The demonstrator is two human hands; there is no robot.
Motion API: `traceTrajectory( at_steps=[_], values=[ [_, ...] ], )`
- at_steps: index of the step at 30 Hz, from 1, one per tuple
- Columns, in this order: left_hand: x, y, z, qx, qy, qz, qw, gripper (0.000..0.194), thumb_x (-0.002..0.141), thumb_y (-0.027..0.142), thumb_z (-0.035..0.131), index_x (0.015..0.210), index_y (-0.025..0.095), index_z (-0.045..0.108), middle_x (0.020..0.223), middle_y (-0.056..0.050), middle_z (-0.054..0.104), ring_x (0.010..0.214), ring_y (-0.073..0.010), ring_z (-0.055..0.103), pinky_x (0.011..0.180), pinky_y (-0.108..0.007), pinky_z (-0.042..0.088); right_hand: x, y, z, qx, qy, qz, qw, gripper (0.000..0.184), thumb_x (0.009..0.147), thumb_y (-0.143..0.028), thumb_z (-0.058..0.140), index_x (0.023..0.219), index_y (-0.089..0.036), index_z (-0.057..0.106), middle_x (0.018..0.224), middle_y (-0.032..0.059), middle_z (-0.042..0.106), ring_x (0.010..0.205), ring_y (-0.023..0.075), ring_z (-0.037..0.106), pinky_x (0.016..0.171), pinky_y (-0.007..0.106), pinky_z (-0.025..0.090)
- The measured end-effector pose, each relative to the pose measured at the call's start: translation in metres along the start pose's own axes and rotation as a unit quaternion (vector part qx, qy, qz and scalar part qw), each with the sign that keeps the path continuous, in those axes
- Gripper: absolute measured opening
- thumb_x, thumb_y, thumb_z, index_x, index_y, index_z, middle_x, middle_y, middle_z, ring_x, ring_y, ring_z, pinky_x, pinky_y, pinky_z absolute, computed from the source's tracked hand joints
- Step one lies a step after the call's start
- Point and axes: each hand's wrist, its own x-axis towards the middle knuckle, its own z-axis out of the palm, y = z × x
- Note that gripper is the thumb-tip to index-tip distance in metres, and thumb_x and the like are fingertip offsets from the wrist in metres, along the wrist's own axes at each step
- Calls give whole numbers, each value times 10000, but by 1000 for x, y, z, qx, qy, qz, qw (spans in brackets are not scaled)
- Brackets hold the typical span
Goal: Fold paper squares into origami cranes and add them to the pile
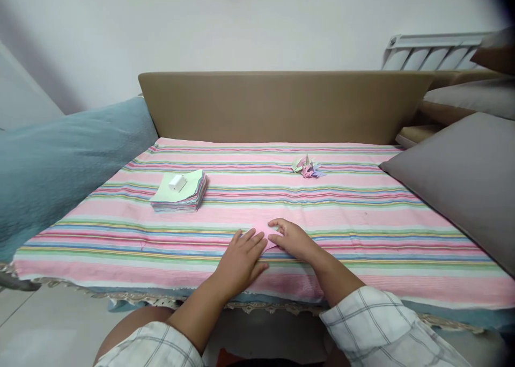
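A small folded piece of pink paper point(262, 232) lies on the striped cloth close to me, partly hidden by my fingers. My left hand point(243, 259) rests flat over its left side, fingers stretched out and thumb apart. From the right, my right hand point(293, 239) holds the paper's edge with bent fingers, the thumb on the paper. Farther back sits a small cluster of folded paper cranes point(308, 168) in pink, green and purple. To the left stands a stack of coloured paper sheets point(177, 194), pale green on top, with a small white block point(177, 182) on it.
Pink striped cloth point(249, 195) covers the seat under everything. A brown backrest point(273, 107) runs along the rear. On the left is a blue-covered armrest point(76, 158); grey cushions point(462, 179) lean in from the right. A white radiator point(434, 50) is behind.
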Motion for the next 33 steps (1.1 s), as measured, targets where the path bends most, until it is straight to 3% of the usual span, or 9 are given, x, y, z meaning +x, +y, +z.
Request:
traceTrajectory(
  at_steps=[5, 8, 12, 16, 19, 21, 25, 33],
  values=[
    [-2, 0, 13, 23, -34, -1, 999, 600, 818, 508, 502, 1328, 215, 385, 1382, -94, 425, 1304, -277, 312, 1064, -518, 203, -2, 6, -14, -64, 5, 28, 998, 344, 800, -273, 534, 1130, -180, 527, 683, -13, 625, 605, 133, 579, 589, 249, 427],
    [0, 1, 10, 27, -42, -7, 999, 620, 808, 550, 488, 1323, 221, 388, 1395, -87, 406, 1296, -293, 314, 1061, -532, 184, -6, 8, -20, -164, 47, 29, 985, 264, 788, -227, 545, 1047, -193, 583, 765, 18, 649, 700, 163, 594, 637, 277, 435],
    [2, 3, 7, 36, -53, -8, 998, 610, 809, 573, 464, 1325, 258, 381, 1410, -71, 386, 1293, -306, 309, 1051, -541, 180, -13, 7, -18, -239, 104, -89, 961, 205, 838, -185, 474, 957, -188, 640, 990, 70, 644, 942, 198, 568, 829, 338, 436],
    [1, 3, 8, 49, -53, -4, 997, 605, 805, 579, 465, 1326, 285, 371, 1413, -63, 382, 1291, -306, 313, 1045, -544, 180, -24, 6, -7, -274, 7, -209, 939, 326, 901, -243, 397, 1180, -194, 559, 1271, 76, 535, 1196, 218, 439, 993, 408, 346],
    [0, 2, 9, 52, -46, -1, 998, 617, 809, 585, 450, 1334, 272, 361, 1397, -70, 405, 1286, -303, 321, 1047, -531, 189, -35, 9, 3, -320, -69, -221, 919, 599, 889, -449, 407, 1397, -159, 277, 1451, 109, 290, 1339, 271, 224, 1040, 492, 266],
    [0, 2, 10, 52, -40, 2, 998, 602, 824, 577, 428, 1331, 258, 366, 1396, -76, 404, 1287, -302, 319, 1047, -525, 194, -40, 13, 9, -342, -72, -220, 911, 716, 866, -557, 376, 1419, -135, 205, 1463, 127, 248, 1352, 279, 185, 1061, 516, 213],
    [0, 2, 10, 54, -39, 6, 998, 543, 834, 553, 428, 1286, 251, 421, 1407, -75, 386, 1293, -299, 310, 1056, -529, 172, -40, 19, 13, -355, -54, -217, 908, 754, 852, -613, 329, 1421, -135, 198, 1452, 131, 277, 1343, 269, 214, 1067, 499, 203],
    [-1, 1, 8, 40, -59, -3, 997, 500, 780, 546, 526, 1212, 297, 482, 1421, -62, 361, 1314, -301, 273, 1058, -541, 165, -26, 9, 8, -298, -23, -174, 938, 601, 853, -613, 341, 1311, -233, 425, 1353, 96, 453, 1221, 256, 386, 968, 453, 294]
  ],
)
